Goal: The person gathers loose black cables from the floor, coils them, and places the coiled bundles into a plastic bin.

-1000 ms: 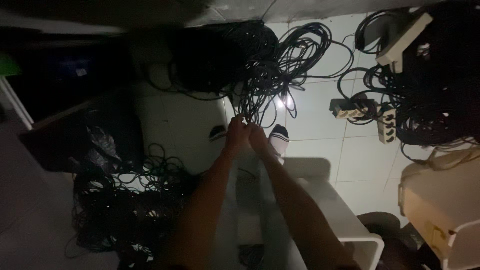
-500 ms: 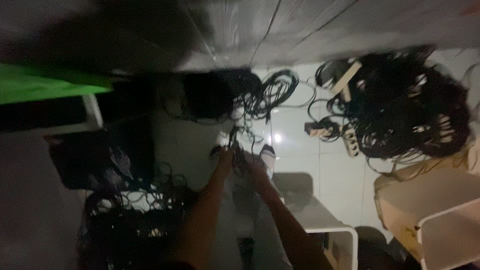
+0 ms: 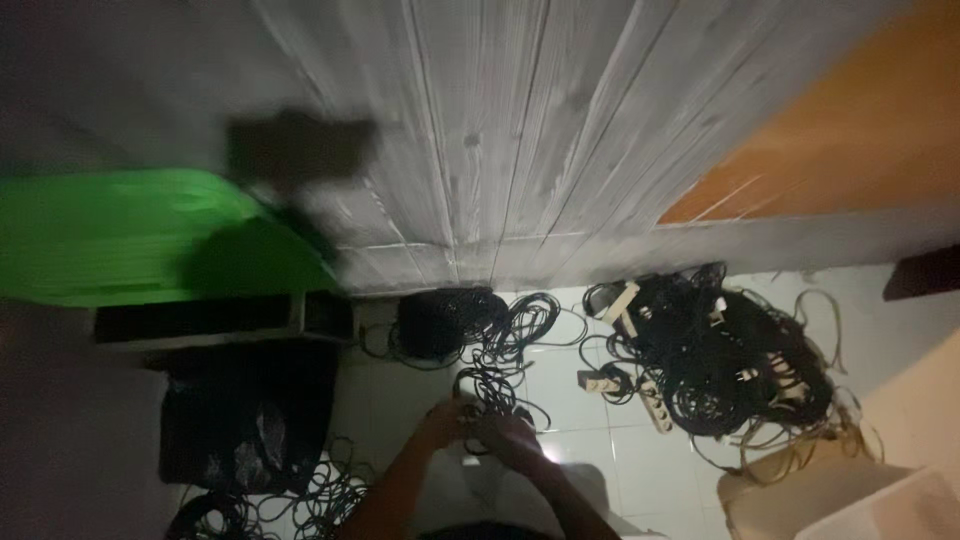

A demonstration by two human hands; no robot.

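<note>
Head view showed a black cable grasped by both hands, left hand and right hand meeting low at centre; it ran away from them toward a dark coil by the far wall; a bigger tangle lay right on the floor.

A dim storeroom or back room: heaps of black cables and power strips on a white tiled floor by a plank wall.
</note>
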